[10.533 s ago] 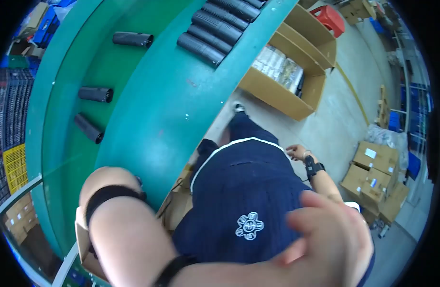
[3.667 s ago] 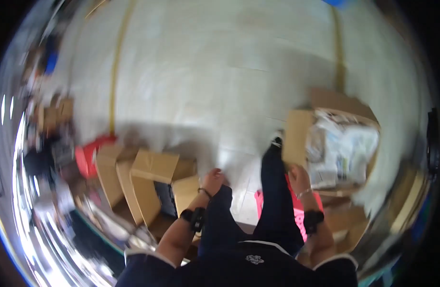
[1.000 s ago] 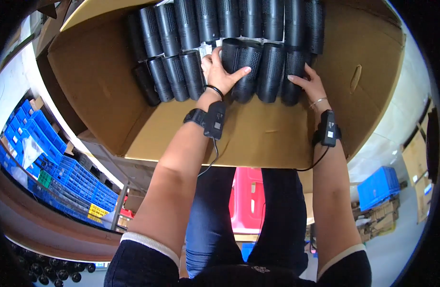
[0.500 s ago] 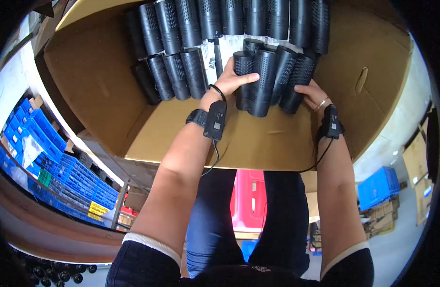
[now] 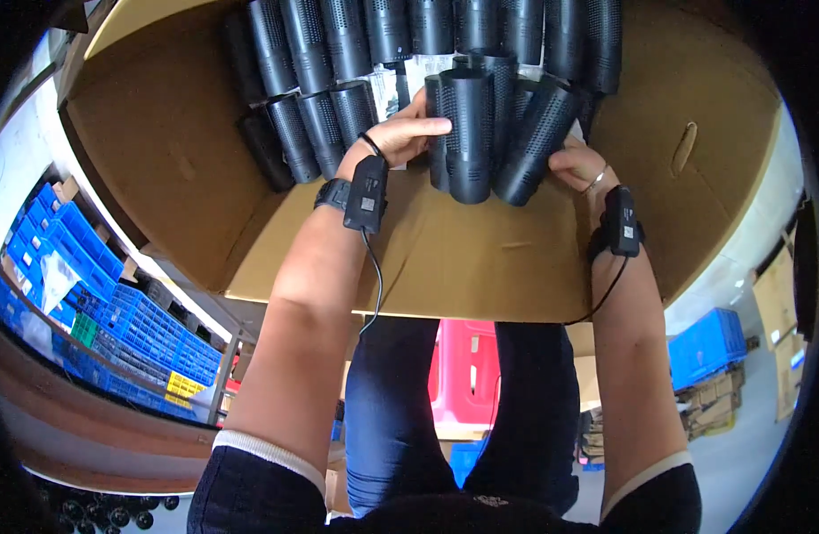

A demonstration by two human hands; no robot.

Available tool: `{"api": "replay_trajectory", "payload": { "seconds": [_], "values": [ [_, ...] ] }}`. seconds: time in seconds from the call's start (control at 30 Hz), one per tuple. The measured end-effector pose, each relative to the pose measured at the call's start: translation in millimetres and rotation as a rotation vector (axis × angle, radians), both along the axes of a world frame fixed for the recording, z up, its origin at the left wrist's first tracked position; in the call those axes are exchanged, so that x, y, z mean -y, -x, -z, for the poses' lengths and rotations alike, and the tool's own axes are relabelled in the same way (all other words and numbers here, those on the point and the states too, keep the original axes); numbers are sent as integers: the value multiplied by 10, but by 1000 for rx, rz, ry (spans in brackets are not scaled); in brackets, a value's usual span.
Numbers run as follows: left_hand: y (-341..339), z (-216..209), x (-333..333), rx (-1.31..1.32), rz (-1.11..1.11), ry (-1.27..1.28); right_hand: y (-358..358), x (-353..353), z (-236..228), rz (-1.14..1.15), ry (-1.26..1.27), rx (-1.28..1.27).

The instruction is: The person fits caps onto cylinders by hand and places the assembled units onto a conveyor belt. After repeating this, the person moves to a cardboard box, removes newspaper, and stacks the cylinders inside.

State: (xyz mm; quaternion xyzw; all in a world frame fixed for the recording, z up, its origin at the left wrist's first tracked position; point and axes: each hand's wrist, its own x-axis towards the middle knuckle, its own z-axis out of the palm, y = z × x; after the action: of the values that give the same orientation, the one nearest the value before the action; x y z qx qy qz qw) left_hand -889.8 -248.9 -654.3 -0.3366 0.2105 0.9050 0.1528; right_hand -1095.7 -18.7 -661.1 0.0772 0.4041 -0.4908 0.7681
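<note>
Between my two hands stands a bunch of black perforated cylinders point(image 5: 470, 142), open at the top, inside a large cardboard box point(image 5: 409, 240). My left hand point(image 5: 407, 133) grips the bunch from the left, thumb across the front and the other fingers hidden behind. On the right, my right hand point(image 5: 578, 165) presses against a tilted black cylinder point(image 5: 538, 142), which leans with its top to the right; most of its fingers are out of sight. Left of my left hand, several more cylinders point(image 5: 318, 129) stand in a short row.
Behind the bunch runs a long row of similar cylinders point(image 5: 347, 40). The box's right wall point(image 5: 676, 178) has a hand slot. Wrist devices with cables sit on both my forearms. Blue crates point(image 5: 151, 320) are stacked at the left, and a blue bin point(image 5: 707, 347) stands at the right.
My left hand has shifted left and a little away from me. The bunch has moved slightly up and left, its front cylinders spreading apart, with the right one tilting more.
</note>
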Motion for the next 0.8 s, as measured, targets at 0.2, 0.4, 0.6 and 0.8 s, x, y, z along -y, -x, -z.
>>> {"api": "replay_trajectory", "payload": {
  "seconds": [0.2,0.4,0.6,0.8],
  "values": [
    [-63,67,-53,89,-41,108,-153,343,-232,85,25,-198],
    [-48,80,-90,85,-109,57,-81,260,-33,13,-1,-108],
    [-46,150,-63,41,-83,30,-148,278,-32,121,37,-173],
    [-31,127,-38,14,-107,-72,-134,246,24,97,92,-11]
  ]
}}
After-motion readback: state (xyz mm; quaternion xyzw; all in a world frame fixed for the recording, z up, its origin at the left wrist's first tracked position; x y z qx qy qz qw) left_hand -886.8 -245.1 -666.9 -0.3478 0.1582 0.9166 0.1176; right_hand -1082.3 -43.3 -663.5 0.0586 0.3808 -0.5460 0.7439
